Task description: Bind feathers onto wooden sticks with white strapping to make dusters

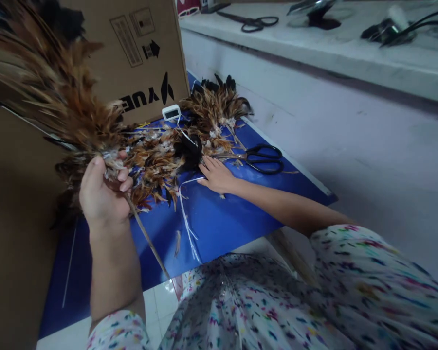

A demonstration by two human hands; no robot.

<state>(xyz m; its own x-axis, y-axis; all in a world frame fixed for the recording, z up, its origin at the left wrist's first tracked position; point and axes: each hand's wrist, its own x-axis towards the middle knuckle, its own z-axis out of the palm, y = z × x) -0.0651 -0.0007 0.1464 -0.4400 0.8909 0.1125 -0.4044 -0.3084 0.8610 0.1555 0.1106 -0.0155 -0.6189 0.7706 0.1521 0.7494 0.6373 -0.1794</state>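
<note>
My left hand (107, 192) is closed around the base of a large bundle of brown feathers (76, 97), tilted up to the left, with a thin stick (148, 238) running down from it. My right hand (217, 176) reaches to a small clump of black feathers (188, 151) on the blue table; its fingertips are at the clump's lower right, and whether they pinch it is unclear. Loose brown feathers (155, 167) lie between the hands. Black-handled scissors (264, 159) rest just right of my right hand. White string (184, 209) trails toward the table's front edge.
A cardboard box (138, 53) stands at the back, with a small white display device (171, 113) before it. Another feather bundle (217, 104) lies at the back right. A wall ledge (328, 53) holds dark scissors (253, 22). More cardboard (18, 218) borders the left side.
</note>
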